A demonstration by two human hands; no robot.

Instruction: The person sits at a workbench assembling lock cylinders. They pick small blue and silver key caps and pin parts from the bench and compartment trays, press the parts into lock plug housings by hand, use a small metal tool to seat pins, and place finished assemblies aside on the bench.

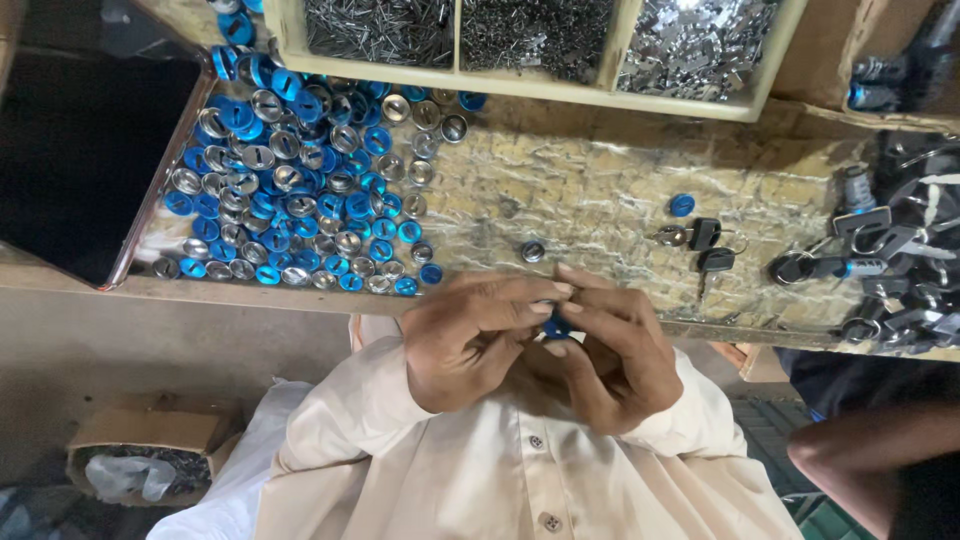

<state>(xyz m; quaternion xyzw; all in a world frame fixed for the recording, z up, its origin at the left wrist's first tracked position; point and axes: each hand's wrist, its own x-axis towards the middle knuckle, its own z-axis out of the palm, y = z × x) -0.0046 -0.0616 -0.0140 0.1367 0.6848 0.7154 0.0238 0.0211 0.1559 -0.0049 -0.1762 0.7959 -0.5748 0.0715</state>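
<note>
The left hand [470, 340] and right hand [615, 350] meet over a cream shirt [500, 470], fingertips of both pinched together on a small blue round part [556, 326] held just short of the worn workbench [600, 190] edge. On the bench beyond the hands lies a loose metal ring [533, 251], with a heap of blue and silver caps [290, 180] to one side and dark-headed keys [705, 240] to the other. At the bench's far edge stands a tray of metal bits [540, 40].
</note>
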